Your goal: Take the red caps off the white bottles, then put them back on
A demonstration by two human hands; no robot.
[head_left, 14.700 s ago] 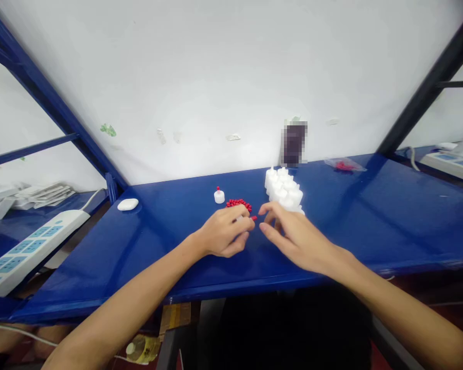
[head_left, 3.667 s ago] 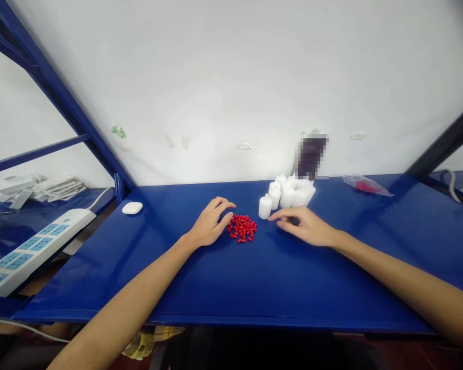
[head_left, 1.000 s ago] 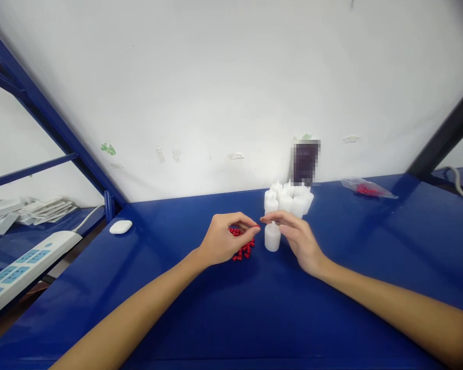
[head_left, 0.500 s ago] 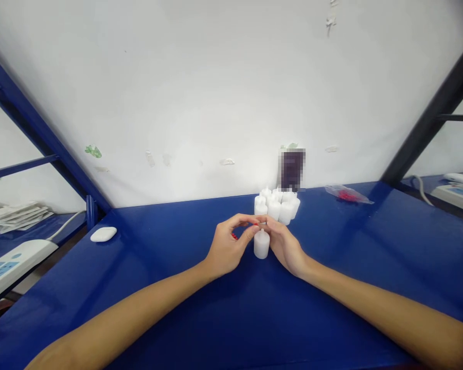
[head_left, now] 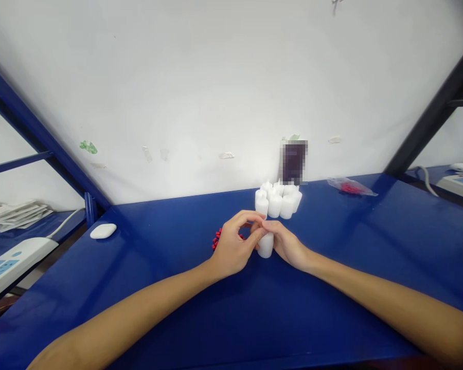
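Note:
A small white bottle [head_left: 265, 247] stands upright on the blue table, its top covered by fingers. My left hand [head_left: 236, 245] is closed at the bottle's top, thumb and fingertips meeting there; whatever they pinch is hidden. From the other side, my right hand [head_left: 291, 246] curls around the bottle, with its thumb at the top. Small red pieces [head_left: 216, 239] lie in a pile on the table, partly behind my left hand. Several more white bottles [head_left: 274, 204] stand grouped beyond my hands.
A clear bag with red pieces [head_left: 351, 188] lies at the back right. A white rounded case [head_left: 103, 231] rests at the left. A pixelated dark object [head_left: 294, 162] leans by the wall. Power strips [head_left: 13, 264] and shelf frames flank the table.
Both hands have closed in over the bottle's top, hiding its tip. The red piece seen at my left fingertips is now hidden. More of the red pile shows, and the view has shifted slightly.

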